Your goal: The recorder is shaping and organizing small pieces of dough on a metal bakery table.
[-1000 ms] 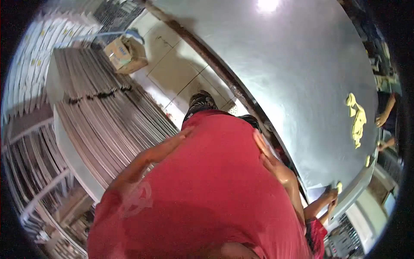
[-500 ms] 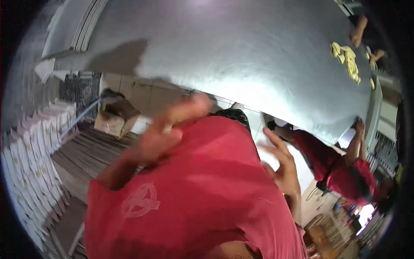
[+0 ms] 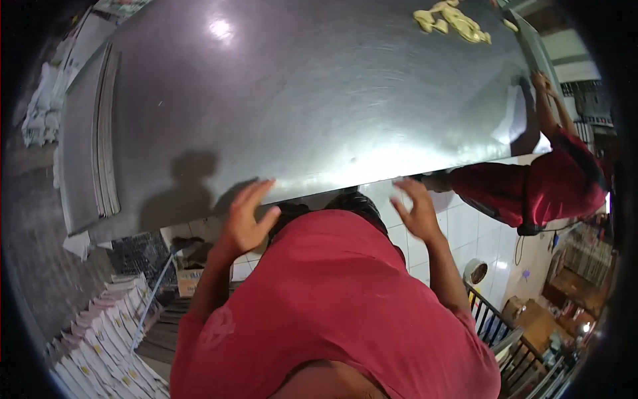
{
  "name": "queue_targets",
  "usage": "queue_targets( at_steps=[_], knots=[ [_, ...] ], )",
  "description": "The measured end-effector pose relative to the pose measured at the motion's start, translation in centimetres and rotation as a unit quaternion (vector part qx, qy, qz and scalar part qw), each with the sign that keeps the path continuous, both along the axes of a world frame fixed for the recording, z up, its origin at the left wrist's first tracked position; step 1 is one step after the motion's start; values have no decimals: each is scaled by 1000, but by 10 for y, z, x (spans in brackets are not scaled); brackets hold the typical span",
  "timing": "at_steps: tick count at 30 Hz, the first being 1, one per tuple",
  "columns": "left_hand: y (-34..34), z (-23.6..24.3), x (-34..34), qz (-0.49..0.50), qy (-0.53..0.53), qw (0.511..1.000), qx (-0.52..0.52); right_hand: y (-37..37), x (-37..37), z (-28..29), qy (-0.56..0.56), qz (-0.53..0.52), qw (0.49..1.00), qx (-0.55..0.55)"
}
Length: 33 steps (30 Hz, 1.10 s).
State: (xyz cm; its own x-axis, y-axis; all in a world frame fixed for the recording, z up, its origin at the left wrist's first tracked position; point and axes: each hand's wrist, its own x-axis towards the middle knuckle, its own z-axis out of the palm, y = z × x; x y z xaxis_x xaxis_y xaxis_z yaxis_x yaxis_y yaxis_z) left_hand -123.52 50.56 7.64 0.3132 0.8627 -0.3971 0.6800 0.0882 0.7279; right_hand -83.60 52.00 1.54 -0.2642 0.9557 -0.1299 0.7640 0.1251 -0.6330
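Note:
My left hand (image 3: 249,216) is open, fingers apart and holding nothing, near the front edge of a broad grey metal table (image 3: 299,86). My right hand (image 3: 415,209) is open too, its fingers spread beside the same edge, to the right of my body. I cannot tell whether either touches the edge. Yellow dough-like pieces (image 3: 458,26) lie at the table's far right, with a smaller piece (image 3: 510,25) beside them.
A co-worker in red (image 3: 558,186) stands at the table's right end, hands (image 3: 541,83) at its raised rim. Stacked thin sheets (image 3: 106,133) lie on the table's left side. Behind me are stacked white items (image 3: 106,339), a cardboard box (image 3: 189,282) and a dark railing (image 3: 488,312).
I have turned toward the table, which now spans the top of the view. Both hands have lifted off my shirt and moved forward to the table's edge with fingers spread.

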Motion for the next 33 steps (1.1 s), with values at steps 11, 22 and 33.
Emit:
queue_targets(
  at_steps=[11,22,33],
  knots=[
    [81,-19,142,109,-79,977,166,358,127,-102,-39,-64,975,211],
    [57,-14,176,307,-50,943,117,528,77,-90,-218,-239,920,221],
    [69,-45,152,299,-211,931,7,248,-44,-21,265,-92,929,-241]
  ],
)
